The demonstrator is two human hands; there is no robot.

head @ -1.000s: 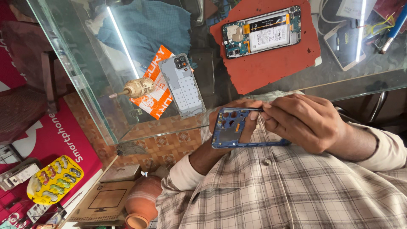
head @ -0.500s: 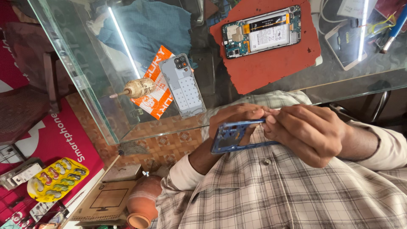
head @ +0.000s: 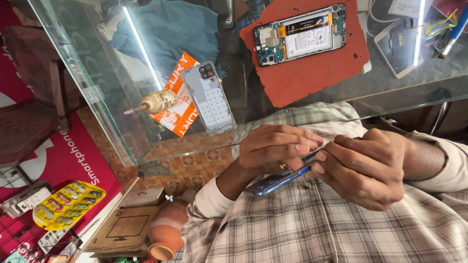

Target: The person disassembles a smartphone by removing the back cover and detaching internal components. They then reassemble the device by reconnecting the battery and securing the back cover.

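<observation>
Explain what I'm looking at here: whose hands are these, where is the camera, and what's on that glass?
There is no machine here: a person works bare-handed, filmed by a camera on their head looking down. The left hand and right hand both hold a blue phone frame edge-on above a checked shirt. On the glass table a red mat carries an opened phone with its battery showing. Nearer the hands lie a grey back cover, an orange packet and a small drill chuck.

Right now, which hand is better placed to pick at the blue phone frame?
Probably the right hand: its fingertips pinch one end of the blue phone frame, while the left hand grips it.
</observation>
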